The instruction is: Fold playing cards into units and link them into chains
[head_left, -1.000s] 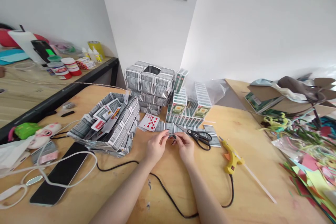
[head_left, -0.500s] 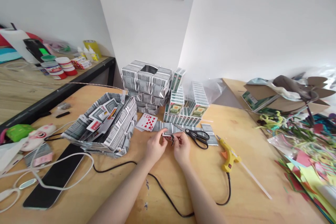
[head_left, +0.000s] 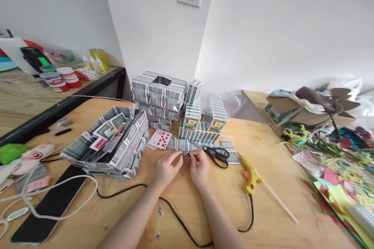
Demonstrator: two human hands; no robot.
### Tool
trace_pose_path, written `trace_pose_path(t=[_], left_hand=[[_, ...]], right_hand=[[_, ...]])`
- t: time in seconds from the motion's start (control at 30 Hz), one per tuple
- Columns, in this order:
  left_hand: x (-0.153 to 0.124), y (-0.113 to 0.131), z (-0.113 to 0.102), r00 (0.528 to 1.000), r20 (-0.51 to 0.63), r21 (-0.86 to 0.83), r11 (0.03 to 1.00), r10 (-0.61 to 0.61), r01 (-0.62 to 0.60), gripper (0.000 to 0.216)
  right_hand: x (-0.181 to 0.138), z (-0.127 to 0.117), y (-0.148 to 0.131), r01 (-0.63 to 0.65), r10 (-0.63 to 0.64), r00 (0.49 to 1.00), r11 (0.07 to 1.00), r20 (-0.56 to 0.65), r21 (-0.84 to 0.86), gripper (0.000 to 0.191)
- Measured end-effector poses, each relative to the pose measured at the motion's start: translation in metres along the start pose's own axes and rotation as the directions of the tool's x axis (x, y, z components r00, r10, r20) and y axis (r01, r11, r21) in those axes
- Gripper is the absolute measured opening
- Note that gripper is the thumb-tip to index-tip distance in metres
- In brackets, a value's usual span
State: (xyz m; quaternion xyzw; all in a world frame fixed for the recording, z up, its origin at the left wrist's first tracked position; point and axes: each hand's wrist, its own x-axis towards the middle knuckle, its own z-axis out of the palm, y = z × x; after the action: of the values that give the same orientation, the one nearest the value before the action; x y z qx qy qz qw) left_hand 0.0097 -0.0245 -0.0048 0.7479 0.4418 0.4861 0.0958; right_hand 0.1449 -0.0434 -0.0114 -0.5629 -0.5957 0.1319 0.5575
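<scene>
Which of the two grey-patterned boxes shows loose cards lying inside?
The open-topped box, to the left of the left hand; the taller box behind shows only a dark opening in its top.

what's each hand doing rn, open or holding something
Left hand: closed, fingertips pinching one end of a small bent piece, apparently a card.
Right hand: closed, thumb and fingers pinching that piece's other end.

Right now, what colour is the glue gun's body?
Yellow: the glue gun's body, best in head view.
</scene>
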Motion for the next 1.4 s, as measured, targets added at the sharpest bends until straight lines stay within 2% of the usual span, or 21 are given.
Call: trace_pose_path(t=[0.47,0.7,0.93,1.13,1.3,1.4], left_hand=[[-0.003,-0.001,-0.001,0.999,0.006,0.181,0.982,0.052,-0.052,0.025],[-0.003,-0.002,-0.001,1.000,0.018,0.067,0.998,0.020,-0.021,0.025],[-0.003,-0.004,-0.001,0.999,0.030,0.064,0.997,-0.041,0.039,0.024],[0.001,-0.001,-0.001,0.992,0.090,-0.044,0.994,-0.093,0.097,0.031],[0.001,-0.002,-0.001,0.984,0.078,-0.087,0.982,-0.163,0.169,0.026],[0.001,-0.002,-0.003,0.982,0.046,-0.086,0.978,-0.185,0.188,0.020]], right_hand=[[0.001,0.000,-0.004,0.008,-0.007,1.000,1.000,-0.003,0.022,0.014],[0.003,-0.001,0.000,-0.031,0.031,1.000,0.999,-0.002,0.028,0.013],[0.002,0.000,0.000,-0.035,0.035,0.999,0.999,-0.003,0.038,0.012],[0.001,0.000,0.002,-0.093,0.094,0.996,0.994,-0.001,0.064,0.011],[-0.002,0.003,0.009,-0.185,0.186,0.982,0.975,0.005,0.124,0.011],[-0.002,0.003,0.006,-0.152,0.149,0.988,0.980,0.031,0.132,0.015]])
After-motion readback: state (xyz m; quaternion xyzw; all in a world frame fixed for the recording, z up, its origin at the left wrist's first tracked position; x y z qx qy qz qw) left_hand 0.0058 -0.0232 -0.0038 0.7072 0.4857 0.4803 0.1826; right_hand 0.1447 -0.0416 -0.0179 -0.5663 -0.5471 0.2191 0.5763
